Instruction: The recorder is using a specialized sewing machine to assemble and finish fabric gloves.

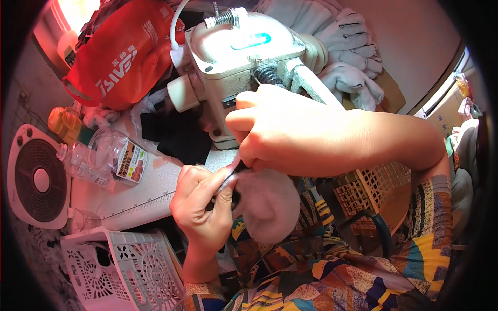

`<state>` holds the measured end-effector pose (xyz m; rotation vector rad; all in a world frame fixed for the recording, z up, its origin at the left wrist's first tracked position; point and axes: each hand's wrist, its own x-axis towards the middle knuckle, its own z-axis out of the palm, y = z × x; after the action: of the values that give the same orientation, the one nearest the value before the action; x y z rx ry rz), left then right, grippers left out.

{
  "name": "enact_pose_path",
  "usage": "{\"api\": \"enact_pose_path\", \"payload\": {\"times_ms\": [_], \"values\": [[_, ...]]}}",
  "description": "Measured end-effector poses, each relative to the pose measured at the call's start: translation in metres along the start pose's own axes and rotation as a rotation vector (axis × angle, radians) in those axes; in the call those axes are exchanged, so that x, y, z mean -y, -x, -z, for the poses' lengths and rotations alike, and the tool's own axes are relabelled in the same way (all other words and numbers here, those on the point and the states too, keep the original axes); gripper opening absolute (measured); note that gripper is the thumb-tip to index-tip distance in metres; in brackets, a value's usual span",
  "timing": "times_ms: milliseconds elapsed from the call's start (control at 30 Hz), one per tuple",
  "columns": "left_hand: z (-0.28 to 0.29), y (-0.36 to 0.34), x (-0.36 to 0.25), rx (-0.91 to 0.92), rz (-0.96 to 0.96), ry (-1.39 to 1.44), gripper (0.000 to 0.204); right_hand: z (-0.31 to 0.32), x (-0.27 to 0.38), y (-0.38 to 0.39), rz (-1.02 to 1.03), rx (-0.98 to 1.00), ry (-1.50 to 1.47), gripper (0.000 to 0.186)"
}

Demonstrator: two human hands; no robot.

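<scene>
The ruled edge of the table (pixel 153 191) runs obliquely toward the left hand (pixel 202 202), the jar (pixel 124 158) well apart; the machine (pixel 246 49) bounds the room above; the fur piece (pixel 270 210), white, fluffy and dark-edged, hangs above the lap between left and right hand (pixel 275 128), fingers clamped on its edge; this edge slants up rightward, the long axis near vertical, rounded end down

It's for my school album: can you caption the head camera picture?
Left hand and right hand hold fluffy white material beside a pale machine.
</scene>
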<state>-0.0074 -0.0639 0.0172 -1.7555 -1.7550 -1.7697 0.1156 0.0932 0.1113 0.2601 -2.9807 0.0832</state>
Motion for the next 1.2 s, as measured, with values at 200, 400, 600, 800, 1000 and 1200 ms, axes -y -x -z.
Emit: {"api": "enact_pose_path", "payload": {"times_ms": [200, 400, 600, 800, 1000, 1200], "values": [[-0.004, 0.004, -0.005, -0.046, 0.066, 0.001, 0.011, 0.002, 0.002, 0.001, 0.067, -0.164, 0.145, 0.015], [-0.005, 0.008, -0.006, -0.064, 0.093, 0.009, 0.008, -0.008, 0.006, -0.002, 0.098, -0.242, 0.271, 0.02], [-0.002, -0.006, 0.0, 0.087, 0.188, 0.203, 0.023, -0.015, 0.009, 0.001, 0.07, -0.181, 0.294, 0.019], [-0.006, -0.008, 0.014, 0.038, 0.171, 0.0, 0.027, -0.055, 0.002, -0.02, 0.084, -0.618, 0.179, 0.015], [-0.022, -0.01, 0.019, -0.042, 0.132, 0.185, 0.02, -0.081, 0.003, -0.032, -0.081, -1.001, 0.586, 0.018], [0.0, -0.012, 0.026, 0.042, -0.219, -0.241, 0.013, -0.082, 0.042, -0.016, -0.165, -1.022, 0.449, 0.019]]}}
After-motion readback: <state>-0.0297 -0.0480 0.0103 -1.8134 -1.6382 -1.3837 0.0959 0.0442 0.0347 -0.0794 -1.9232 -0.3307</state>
